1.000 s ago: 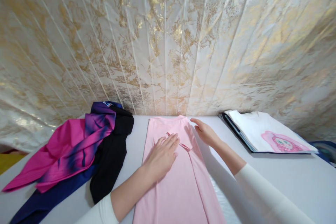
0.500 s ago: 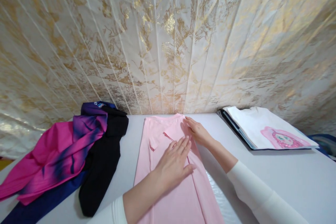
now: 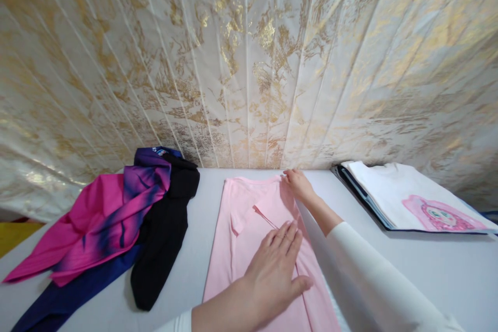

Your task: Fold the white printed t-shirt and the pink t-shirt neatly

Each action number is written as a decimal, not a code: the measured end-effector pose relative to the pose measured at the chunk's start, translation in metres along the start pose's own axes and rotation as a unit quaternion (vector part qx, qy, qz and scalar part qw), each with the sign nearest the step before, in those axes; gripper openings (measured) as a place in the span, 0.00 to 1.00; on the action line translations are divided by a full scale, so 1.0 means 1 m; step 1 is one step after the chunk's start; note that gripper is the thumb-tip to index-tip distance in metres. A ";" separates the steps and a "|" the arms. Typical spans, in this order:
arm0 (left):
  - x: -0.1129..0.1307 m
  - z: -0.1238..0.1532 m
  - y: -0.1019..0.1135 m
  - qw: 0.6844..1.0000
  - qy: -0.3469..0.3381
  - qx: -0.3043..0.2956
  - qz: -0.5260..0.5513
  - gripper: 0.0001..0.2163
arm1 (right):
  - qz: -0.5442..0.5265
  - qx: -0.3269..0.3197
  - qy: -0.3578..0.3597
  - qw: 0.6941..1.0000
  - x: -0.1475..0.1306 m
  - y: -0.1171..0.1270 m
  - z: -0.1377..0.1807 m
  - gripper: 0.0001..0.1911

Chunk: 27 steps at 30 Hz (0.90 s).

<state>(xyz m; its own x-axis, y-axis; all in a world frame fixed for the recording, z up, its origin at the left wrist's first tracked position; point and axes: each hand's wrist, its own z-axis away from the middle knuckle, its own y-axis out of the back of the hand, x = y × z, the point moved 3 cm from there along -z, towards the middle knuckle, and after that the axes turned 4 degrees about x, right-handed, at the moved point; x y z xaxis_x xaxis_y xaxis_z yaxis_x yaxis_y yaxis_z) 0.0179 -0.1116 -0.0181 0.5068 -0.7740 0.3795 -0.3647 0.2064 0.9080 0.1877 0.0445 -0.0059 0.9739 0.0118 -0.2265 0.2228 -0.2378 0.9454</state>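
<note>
A pink shirt (image 3: 249, 249) lies lengthwise in front of me, its sides folded inward and a short sleeve resting on top. My left hand (image 3: 278, 270) is spread flat on the shirt's middle, palm down, thumb out to the right. At the shirt's far right corner, beside the neckline, my right hand (image 3: 299, 185) has its fingers bent around the fabric edge. Its thumb is hidden.
On the left is a loose heap with a pink and purple garment (image 3: 101, 212) and a black one (image 3: 165, 233). A folded stack topped by a white printed shirt (image 3: 383, 192) sits at the right. Gold-patterned curtain (image 3: 249, 62) hangs behind the white table (image 3: 439, 280).
My right hand has moved to the shirt's far corner and its fingers have closed there. The neckline looks straighter. My left hand stays flat on the shirt, while the view has shifted slightly.
</note>
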 end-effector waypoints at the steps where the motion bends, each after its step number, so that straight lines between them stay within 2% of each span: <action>1: -0.001 -0.002 0.003 1.000 0.002 0.001 0.000 0.34 | 0.000 -0.009 -0.010 1.000 0.001 0.000 -0.008 0.14; 6: -0.012 -0.018 0.015 0.999 0.044 -0.007 -0.019 0.33 | -0.013 -0.069 -0.011 0.997 -0.004 -0.003 -0.031 0.14; 9: -0.017 -0.022 0.015 0.999 0.037 -0.019 -0.023 0.34 | -0.008 -0.051 -0.015 0.999 -0.009 -0.002 -0.030 0.11; 11: -0.026 -0.025 0.022 0.999 0.027 0.007 -0.041 0.31 | -0.003 -0.015 -0.010 1.000 -0.015 0.003 -0.023 0.10; 14: -0.059 -0.030 0.047 0.987 0.065 0.072 -0.125 0.22 | -0.006 0.027 0.024 0.999 -0.028 0.010 -0.004 0.14; 17: -0.107 -0.035 0.074 0.973 0.124 0.111 -0.160 0.17 | -0.017 0.031 0.074 0.997 -0.045 0.012 0.020 0.18; 19: -0.133 -0.035 0.083 0.966 0.148 0.121 -0.176 0.16 | -0.021 0.028 0.101 0.994 -0.056 0.008 0.035 0.18; 22: -0.152 -0.031 0.078 0.963 0.150 0.113 -0.192 0.16 | -0.020 0.023 0.120 0.992 -0.066 -0.004 0.050 0.20; 27: -0.157 -0.020 0.061 0.960 0.160 0.094 -0.211 0.24 | 0.034 0.016 0.111 0.993 -0.065 -0.023 0.054 0.27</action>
<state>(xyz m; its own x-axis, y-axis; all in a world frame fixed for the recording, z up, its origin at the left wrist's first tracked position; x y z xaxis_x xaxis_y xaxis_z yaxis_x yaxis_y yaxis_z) -0.0681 0.0343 -0.0182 0.8439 -0.5344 0.0476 -0.1937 -0.2207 0.9559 0.1173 -0.0034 -0.0252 0.9729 0.2077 -0.1013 0.1578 -0.2770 0.9478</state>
